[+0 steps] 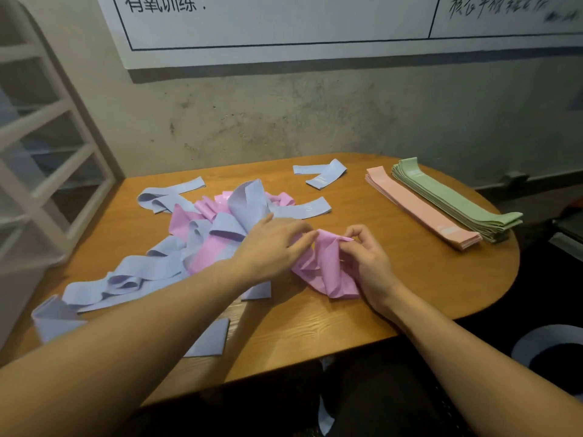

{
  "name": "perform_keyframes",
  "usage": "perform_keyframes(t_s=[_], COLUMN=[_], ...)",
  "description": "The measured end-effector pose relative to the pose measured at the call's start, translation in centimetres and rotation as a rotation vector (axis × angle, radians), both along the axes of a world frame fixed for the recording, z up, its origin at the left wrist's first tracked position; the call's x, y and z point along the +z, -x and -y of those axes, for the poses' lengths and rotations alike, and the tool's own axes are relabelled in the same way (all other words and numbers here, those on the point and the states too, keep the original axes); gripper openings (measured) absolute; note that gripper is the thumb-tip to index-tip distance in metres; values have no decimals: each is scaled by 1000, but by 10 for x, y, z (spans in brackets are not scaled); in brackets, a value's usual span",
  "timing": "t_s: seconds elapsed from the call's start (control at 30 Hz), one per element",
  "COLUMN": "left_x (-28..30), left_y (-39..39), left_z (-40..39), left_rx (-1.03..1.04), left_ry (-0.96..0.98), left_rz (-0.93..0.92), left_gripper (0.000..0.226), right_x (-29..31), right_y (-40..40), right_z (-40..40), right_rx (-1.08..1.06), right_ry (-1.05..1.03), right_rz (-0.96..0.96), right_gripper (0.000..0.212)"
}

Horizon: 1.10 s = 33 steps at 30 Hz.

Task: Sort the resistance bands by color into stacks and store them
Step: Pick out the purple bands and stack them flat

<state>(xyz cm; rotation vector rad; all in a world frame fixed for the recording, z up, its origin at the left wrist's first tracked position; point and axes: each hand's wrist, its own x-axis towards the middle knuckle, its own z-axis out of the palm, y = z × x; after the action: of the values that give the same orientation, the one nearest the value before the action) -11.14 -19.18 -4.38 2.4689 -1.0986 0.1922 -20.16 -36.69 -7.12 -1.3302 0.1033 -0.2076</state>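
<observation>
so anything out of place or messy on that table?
Yes. The peach stack and green stack lie neat at the right, but blue bands and pink bands sprawl tangled across the left. Both hands grip one crumpled pink band.

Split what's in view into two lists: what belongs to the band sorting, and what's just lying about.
Belongs to the job:
- pink band, held by left hand and right hand
- mixed pile of blue and pink bands
- peach stack
- green stack

Just there:
- whiteboard
- white shelf frame
- table
</observation>
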Motion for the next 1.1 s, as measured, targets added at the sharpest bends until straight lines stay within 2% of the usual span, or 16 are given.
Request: perform_keyframes(t_s=[0.1, 0.17, 0.27, 0.4, 0.53, 0.6, 0.7, 0.8, 0.87, 1.0, 1.1], left_x=[-4, -8, -9, -4, 8, 13, 18, 26, 26, 35, 38], left_y=[18, 27, 40, 61, 86, 96, 103, 108, 112, 119, 120], left_z=[-3, -7, -15, -18, -11, -6, 1, 1, -1, -4, -6], left_rx=[-18, -20, 31, 111, 91, 63, 41, 22, 5, 65, 119], left_ry=[-12, -14, 4, 74, 202, 312, 508, 651, 689, 747, 823], left_rz=[11, 32, 4, -94, -169, -249, -334, -454, -463, -507, -505], left_gripper=[35, 32, 40, 42, 65, 67, 50, 7, 20, 16, 16], right_x=[6, 14, 29, 49, 69, 76, 86, 93, 93, 85, 83], right_y=[11, 17, 26, 39, 56, 61, 65, 67, 65, 67, 70], right_z=[-3, -4, -2, 1, 0, 0, 0, -2, -2, -5, -7], right_rx=[0, -8, -43, -23, 81, 108, 162, 164, 120, 152, 130], right_ry=[-84, -122, -122, -98, -115, -54, 94, 149, 214, 367, 381], right_rz=[-43, -57, -60, -75, -63, -69, -93, -111, -142, -205, -220], right_gripper=[18, 14, 6, 6, 6, 5, 5, 7, 6, 4, 19])
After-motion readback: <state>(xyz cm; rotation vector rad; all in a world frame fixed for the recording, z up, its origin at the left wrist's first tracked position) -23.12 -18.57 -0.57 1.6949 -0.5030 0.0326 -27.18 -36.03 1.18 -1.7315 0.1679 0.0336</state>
